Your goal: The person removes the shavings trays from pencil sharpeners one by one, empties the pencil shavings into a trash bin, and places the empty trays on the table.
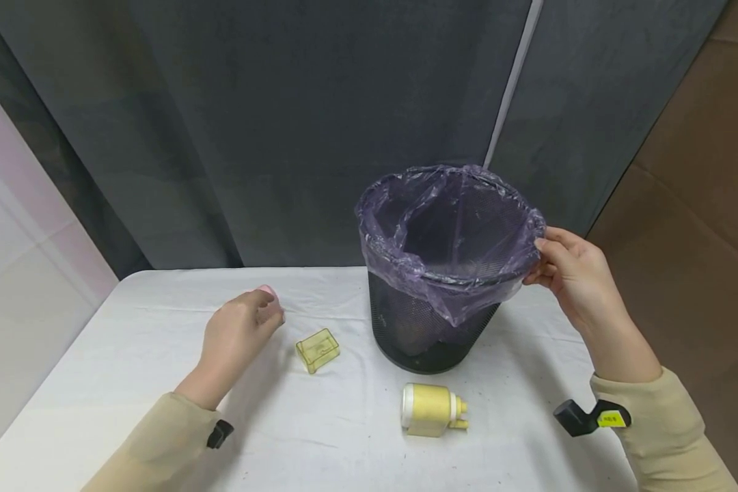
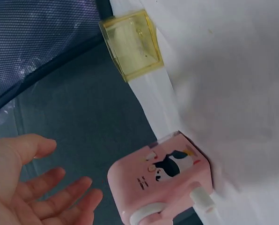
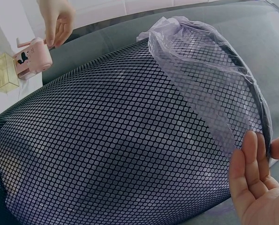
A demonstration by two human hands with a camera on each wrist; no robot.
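Observation:
A pink pencil sharpener (image 2: 153,180) with a panda picture and a crank sits on the table's left. Beside it my left hand (image 1: 236,335) reaches over; in the left wrist view its loosely bent fingers are apart from the sharpener. A clear yellow box (image 1: 318,350), like a shavings drawer, lies to the right. My right hand (image 1: 581,280) pinches the rim of a black mesh wastebasket (image 1: 400,321), thumb on one side and fingers on the other. A thin purple bag (image 1: 430,290) lines the basket and folds over its rim.
A yellow and white device (image 1: 429,408) with small pegs lies on its side in front of the basket. The white cloth-covered table (image 1: 344,451) ends at a dark grey curtain (image 1: 320,123). A brown panel (image 1: 689,205) stands on the right.

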